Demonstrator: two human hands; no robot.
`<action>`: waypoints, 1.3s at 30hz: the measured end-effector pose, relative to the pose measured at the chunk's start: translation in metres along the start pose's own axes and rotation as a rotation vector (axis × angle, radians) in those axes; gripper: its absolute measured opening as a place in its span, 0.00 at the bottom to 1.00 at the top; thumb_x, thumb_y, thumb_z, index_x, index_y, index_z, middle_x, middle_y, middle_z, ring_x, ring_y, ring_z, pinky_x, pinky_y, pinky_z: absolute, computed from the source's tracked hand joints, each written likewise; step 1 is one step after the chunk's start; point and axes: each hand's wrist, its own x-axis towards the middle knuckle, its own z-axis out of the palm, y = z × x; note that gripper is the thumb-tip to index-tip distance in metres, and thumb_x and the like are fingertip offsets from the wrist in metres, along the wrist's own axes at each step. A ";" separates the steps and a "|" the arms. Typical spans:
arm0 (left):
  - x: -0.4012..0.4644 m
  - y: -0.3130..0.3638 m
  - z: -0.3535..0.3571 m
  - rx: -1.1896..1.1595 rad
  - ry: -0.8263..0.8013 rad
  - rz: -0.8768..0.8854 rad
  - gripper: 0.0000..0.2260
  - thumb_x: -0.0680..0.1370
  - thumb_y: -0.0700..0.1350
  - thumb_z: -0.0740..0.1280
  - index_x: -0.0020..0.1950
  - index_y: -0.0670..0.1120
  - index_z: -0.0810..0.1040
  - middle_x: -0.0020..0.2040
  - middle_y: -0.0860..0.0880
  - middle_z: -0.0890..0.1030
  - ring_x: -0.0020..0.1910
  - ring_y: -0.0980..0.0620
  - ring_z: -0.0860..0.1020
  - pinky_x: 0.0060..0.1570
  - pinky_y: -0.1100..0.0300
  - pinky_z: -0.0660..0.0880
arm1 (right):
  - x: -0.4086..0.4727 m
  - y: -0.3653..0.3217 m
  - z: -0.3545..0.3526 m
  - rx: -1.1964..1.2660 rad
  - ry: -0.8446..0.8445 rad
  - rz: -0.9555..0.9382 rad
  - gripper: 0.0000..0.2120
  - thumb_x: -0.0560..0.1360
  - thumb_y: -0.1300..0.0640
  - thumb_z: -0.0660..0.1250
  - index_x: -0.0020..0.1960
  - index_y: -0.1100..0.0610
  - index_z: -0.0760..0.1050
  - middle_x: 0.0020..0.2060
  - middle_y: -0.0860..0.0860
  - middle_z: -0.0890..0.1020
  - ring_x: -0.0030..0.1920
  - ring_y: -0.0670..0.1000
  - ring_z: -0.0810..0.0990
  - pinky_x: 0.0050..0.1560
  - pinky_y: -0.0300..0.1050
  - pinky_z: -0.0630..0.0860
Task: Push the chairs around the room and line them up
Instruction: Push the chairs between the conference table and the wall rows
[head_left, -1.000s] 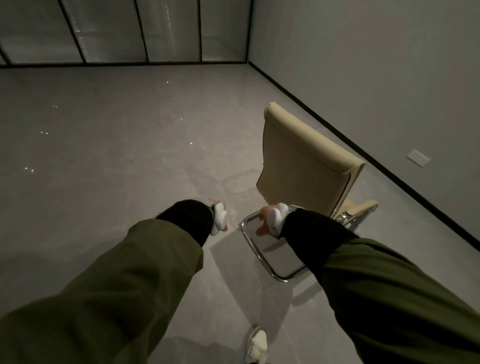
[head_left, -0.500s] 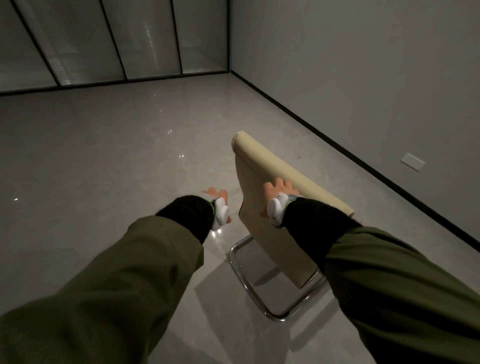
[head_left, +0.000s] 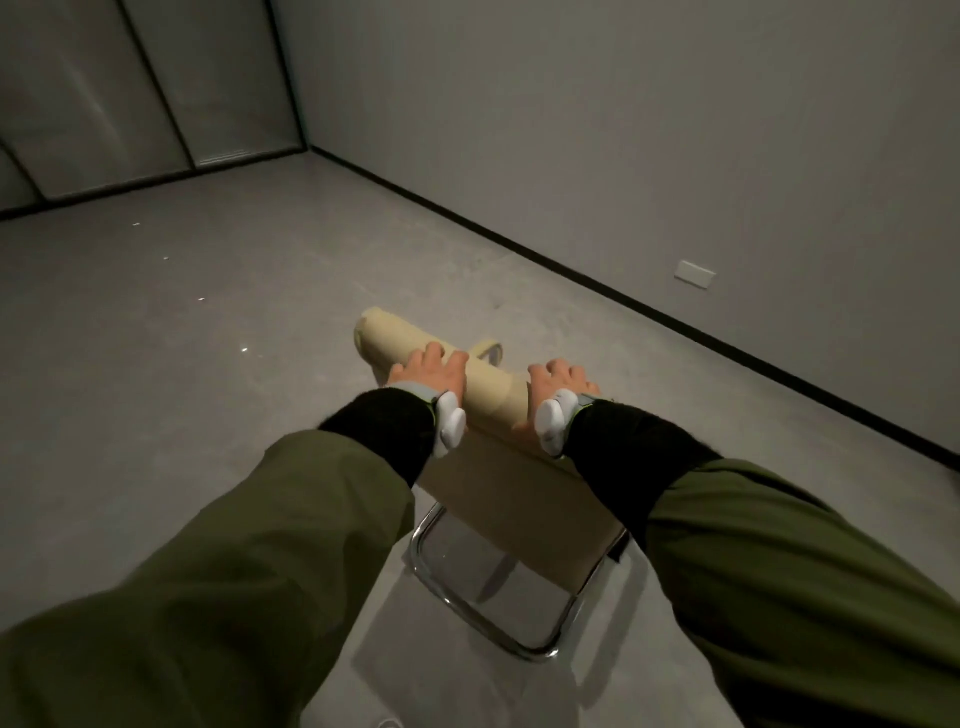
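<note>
Both hands are on the top of the chair's backrest. Left hand (head_left: 434, 370) lies over the padded top edge with its fingers curled down over the far side, so it grips the chair (head_left: 488, 478). Right hand (head_left: 558, 382) grips the same edge near its right end, fingers bent over the far side and the thumb on the near side. Each wrist carries a white band with a small device, and the arms wear black cuffs under green sleeves (head_left: 234, 561).

This cream chair stands on the grey floor (head_left: 156, 364), directly in front of the person, with its back turned to the camera. Its shiny metal frame (head_left: 498, 618) rests on the floor below the backrest. One armrest (head_left: 491, 351) shows just beyond the top edge, between the hands. At the right runs a grey wall (head_left: 623, 130) with a dark skirting line and a white wall plate (head_left: 695, 274), well apart from the chair. Glass panels (head_left: 130, 88) close the far end of the room.
</note>
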 end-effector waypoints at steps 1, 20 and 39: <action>0.005 -0.001 0.001 0.008 -0.013 0.014 0.36 0.73 0.49 0.73 0.76 0.50 0.58 0.71 0.42 0.62 0.70 0.38 0.63 0.64 0.43 0.65 | 0.001 0.001 0.004 0.010 -0.038 0.011 0.44 0.65 0.40 0.77 0.73 0.52 0.60 0.67 0.55 0.66 0.66 0.61 0.67 0.62 0.53 0.71; 0.081 -0.022 0.021 0.234 -0.042 0.400 0.33 0.62 0.66 0.72 0.59 0.52 0.67 0.57 0.44 0.73 0.58 0.40 0.71 0.59 0.44 0.67 | 0.019 -0.014 0.019 0.110 -0.137 0.163 0.31 0.65 0.45 0.76 0.57 0.49 0.61 0.35 0.42 0.72 0.43 0.52 0.78 0.39 0.41 0.75; 0.023 -0.011 0.028 0.243 -0.038 0.145 0.33 0.63 0.61 0.75 0.64 0.55 0.66 0.58 0.47 0.71 0.58 0.42 0.70 0.62 0.45 0.67 | -0.010 -0.007 0.022 0.053 -0.070 -0.029 0.33 0.57 0.39 0.80 0.50 0.51 0.65 0.40 0.51 0.75 0.39 0.57 0.79 0.37 0.46 0.72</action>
